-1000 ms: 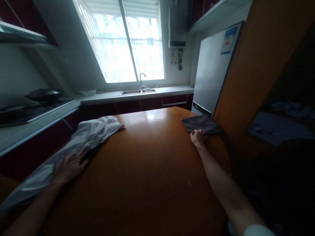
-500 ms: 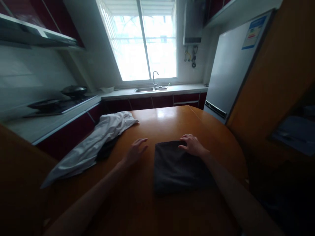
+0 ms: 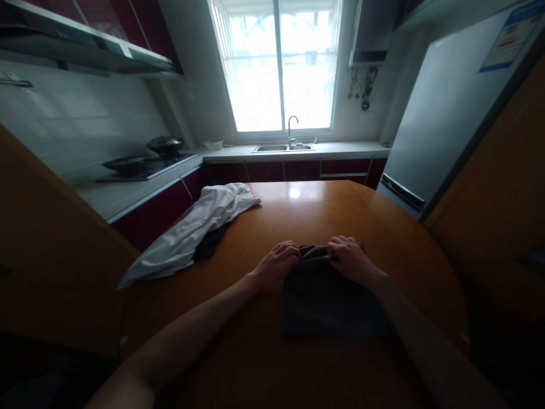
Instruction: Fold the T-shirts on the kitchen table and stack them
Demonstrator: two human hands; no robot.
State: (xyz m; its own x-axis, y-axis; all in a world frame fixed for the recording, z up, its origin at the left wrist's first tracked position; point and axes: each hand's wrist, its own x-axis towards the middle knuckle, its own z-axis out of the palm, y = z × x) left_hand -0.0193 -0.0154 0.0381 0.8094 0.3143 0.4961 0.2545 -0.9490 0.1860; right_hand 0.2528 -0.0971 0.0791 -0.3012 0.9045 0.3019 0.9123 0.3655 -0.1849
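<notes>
A dark grey folded cloth [image 3: 332, 301] lies on the orange-brown round table [image 3: 298, 221] right in front of me. My left hand [image 3: 276, 262] grips the cloth's far left corner with curled fingers. My right hand [image 3: 349, 258] grips its far right corner the same way, and the far edge bunches up between them. A white garment [image 3: 196, 227] lies crumpled along the table's left side, with a dark piece showing beneath it.
A counter with a stove and pans [image 3: 149, 156] runs along the left. The sink and tap [image 3: 289, 142] sit under the bright window. A silver fridge [image 3: 447, 119] stands at the right, beside a wooden cabinet [image 3: 502, 187].
My right hand dragged the dark cloth from the table's far right to the middle. My left hand left the white garment, and both hands now pinch the cloth's far edge.
</notes>
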